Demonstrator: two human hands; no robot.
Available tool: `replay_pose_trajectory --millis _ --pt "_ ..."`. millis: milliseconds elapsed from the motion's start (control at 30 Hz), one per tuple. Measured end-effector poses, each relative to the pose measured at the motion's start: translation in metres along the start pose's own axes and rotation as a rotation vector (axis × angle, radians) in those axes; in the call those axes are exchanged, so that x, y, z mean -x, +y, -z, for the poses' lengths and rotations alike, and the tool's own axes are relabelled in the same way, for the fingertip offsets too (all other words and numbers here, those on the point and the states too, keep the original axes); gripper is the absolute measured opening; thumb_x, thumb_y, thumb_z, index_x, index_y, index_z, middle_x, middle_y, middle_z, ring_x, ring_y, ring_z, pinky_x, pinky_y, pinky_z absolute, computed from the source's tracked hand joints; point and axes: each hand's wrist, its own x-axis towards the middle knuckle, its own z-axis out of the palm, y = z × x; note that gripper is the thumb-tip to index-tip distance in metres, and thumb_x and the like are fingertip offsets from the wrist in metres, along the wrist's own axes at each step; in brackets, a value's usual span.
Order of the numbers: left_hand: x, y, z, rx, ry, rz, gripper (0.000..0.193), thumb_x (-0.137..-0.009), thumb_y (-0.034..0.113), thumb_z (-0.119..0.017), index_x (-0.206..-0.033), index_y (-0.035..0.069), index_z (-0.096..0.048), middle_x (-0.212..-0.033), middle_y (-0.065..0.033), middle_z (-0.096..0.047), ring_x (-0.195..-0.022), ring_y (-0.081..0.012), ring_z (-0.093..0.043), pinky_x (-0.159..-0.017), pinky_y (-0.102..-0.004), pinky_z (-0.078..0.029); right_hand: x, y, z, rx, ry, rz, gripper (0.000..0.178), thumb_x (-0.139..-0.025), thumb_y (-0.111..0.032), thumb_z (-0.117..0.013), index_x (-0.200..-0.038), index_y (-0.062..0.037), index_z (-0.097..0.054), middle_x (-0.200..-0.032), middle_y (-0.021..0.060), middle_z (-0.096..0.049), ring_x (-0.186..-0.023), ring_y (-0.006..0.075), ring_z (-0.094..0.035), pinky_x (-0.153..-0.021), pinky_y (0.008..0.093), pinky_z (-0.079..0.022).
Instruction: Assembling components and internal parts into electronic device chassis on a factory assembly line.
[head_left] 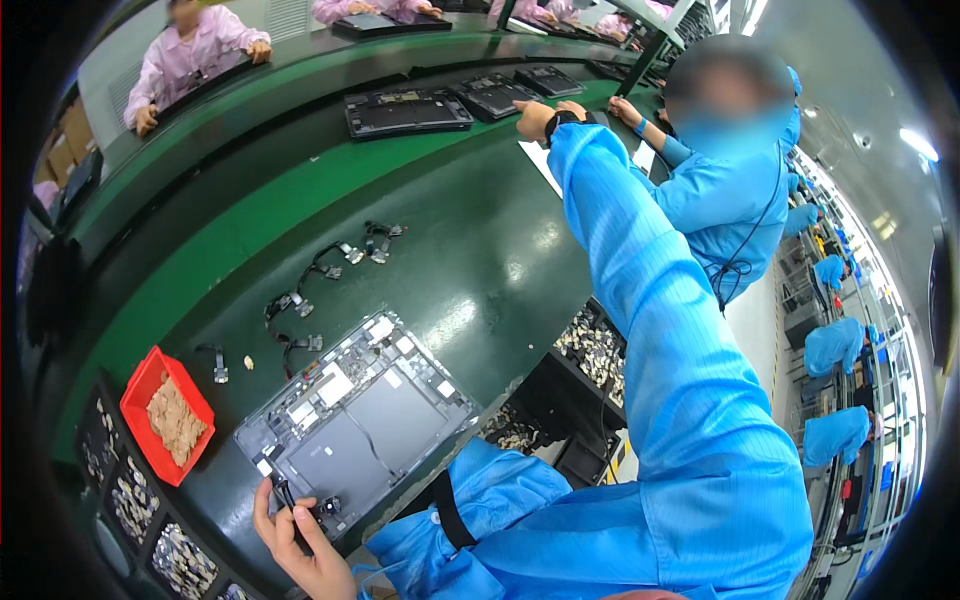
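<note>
An opened laptop base (370, 420) lies askew on the green bench before me, its circuit board and grey battery panel exposed. At its near left corner my left hand (305, 545) is closed on a short black cable (285, 492) with a small connector. My right hand (537, 120), with a black band at the wrist, stretches far across the bench. Its fingers are closed at the edge of another opened laptop base (492, 96) in the far row; their exact hold is partly hidden. Several loose cables with connectors (300, 300) lie beyond the near laptop base.
A red bin (165, 415) of tan pieces stands at left, beside black compartment trays (135, 500) of small parts. More small parts fill black bins (590, 350) below the bench edge. A co-worker in blue (725, 190) stands close at right; people in pink work across the line.
</note>
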Motion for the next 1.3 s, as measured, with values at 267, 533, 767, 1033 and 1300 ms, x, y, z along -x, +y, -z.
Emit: replay_pose_trajectory --millis 267,533,767,1033,1300 --pt "0.013 -0.003 -0.028 0.247 0.121 0.168 0.029 -0.110 0.015 -0.042 -0.098 -0.004 -0.060 -0.155 -0.0205 -0.044 -0.134 -0.0244 -0.048 -0.109 -0.0339 -0.036 0.021 -0.024 -0.006 -0.048 -0.020 0.019 0.082 -0.081 -0.007 -0.045 -0.161 -0.0231 -0.036 -0.093 0.0176 -0.074 -0.062 0.0275 -0.069 -0.054 0.0401 -0.053" --pt "0.014 -0.019 -0.023 0.250 0.210 0.209 0.027 -0.111 0.015 -0.044 -0.104 -0.007 -0.058 -0.133 -0.0153 -0.061 -0.110 -0.0172 -0.055 -0.098 -0.0305 -0.042 0.045 -0.057 0.017 0.090 0.064 0.152 0.069 -0.079 -0.007 -0.049 -0.147 -0.0161 -0.056 -0.106 0.0174 -0.075 -0.092 0.0292 -0.074 -0.081 0.0440 -0.057" --pt "0.008 -0.003 -0.018 0.260 0.164 0.115 0.023 -0.106 0.012 -0.053 -0.105 -0.006 -0.066 -0.111 -0.0156 -0.066 -0.099 -0.0236 -0.061 -0.092 -0.0339 -0.045 0.132 -0.088 -0.043 -0.479 0.168 0.457 0.034 -0.082 -0.008 -0.058 -0.112 -0.0049 -0.074 -0.101 0.0166 -0.076 -0.093 0.0311 -0.074 -0.086 0.0388 -0.058" --pt "-0.010 0.035 -0.020 0.409 0.001 0.170 0.023 -0.100 0.012 -0.058 -0.094 -0.003 -0.073 -0.093 -0.0139 -0.073 -0.092 -0.0248 -0.064 -0.089 -0.0350 -0.047 0.370 -0.230 -0.036 -1.285 -0.282 0.903 0.034 -0.096 -0.025 -0.073 -0.122 -0.0026 -0.073 -0.106 0.0119 -0.077 -0.090 0.0124 -0.069 -0.080 0.0298 -0.055" --pt "-0.026 0.052 -0.038 0.390 -0.025 -0.024 0.024 -0.105 0.011 -0.054 -0.100 -0.008 -0.069 -0.089 -0.0054 -0.066 -0.081 -0.0106 -0.053 -0.074 -0.0274 -0.041 0.406 -0.265 -0.051 -1.868 -0.693 0.789 0.039 -0.098 -0.008 -0.071 -0.135 0.0026 -0.064 -0.125 0.0137 -0.071 -0.116 0.0170 -0.065 -0.104 0.0331 -0.050"
